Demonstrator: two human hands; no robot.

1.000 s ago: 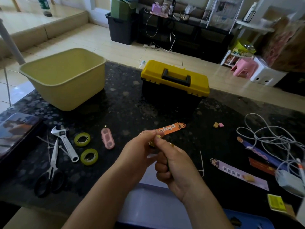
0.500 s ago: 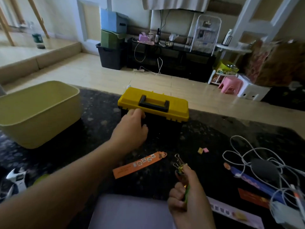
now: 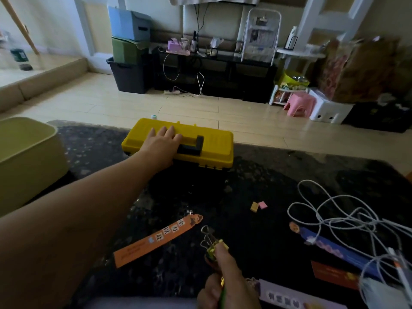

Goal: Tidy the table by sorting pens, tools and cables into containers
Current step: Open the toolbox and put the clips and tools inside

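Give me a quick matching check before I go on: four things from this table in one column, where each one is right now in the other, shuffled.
Things
1. yellow toolbox
2. binder clip
3. orange bookmark
4. white cable

Places
A. tangled at the right side of the table
B. under the flat left hand, lid closed
C. lying flat between the two hands
D. pinched in the right hand

Pairs: 1-B, 2-D, 3-C, 4-A

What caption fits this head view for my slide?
Left hand rests flat on the yellow toolbox while the right hand pinches a yellow binder clip above the dark table.
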